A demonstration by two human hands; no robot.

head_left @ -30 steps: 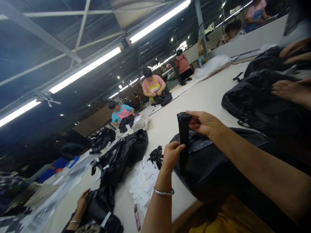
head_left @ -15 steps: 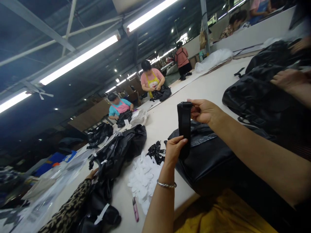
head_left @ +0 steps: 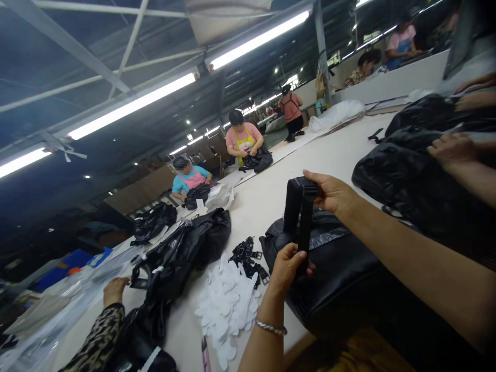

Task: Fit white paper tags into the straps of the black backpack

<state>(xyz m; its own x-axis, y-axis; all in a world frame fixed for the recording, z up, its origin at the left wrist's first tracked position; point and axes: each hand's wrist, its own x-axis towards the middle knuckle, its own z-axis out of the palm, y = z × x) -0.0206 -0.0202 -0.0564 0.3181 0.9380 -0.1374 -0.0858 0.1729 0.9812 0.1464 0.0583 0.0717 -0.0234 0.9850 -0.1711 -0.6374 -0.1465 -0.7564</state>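
Note:
A black webbing strap [head_left: 300, 217] stands up in a folded loop over a black bag [head_left: 329, 263] that lies on the long pale table [head_left: 267, 196]. My right hand [head_left: 329, 192] pinches the top fold of the strap. My left hand [head_left: 287, 266], with a silver bangle on the wrist, grips the strap's lower end just above the bag. Both hands are closed on the strap.
A heap of white fabric pieces [head_left: 228, 305] and several black buckles [head_left: 248, 258] lie left of the bag. More black bags [head_left: 186, 248] sit further left, beside a co-worker's leopard-print sleeve [head_left: 101, 336]. Another person's hands [head_left: 451, 150] rest on black bags at right. Other workers stand along the table's far side.
The strap now folds over as a loop, with my right hand at its top. My left hand has slid lower down the strap. The view has shifted slightly.

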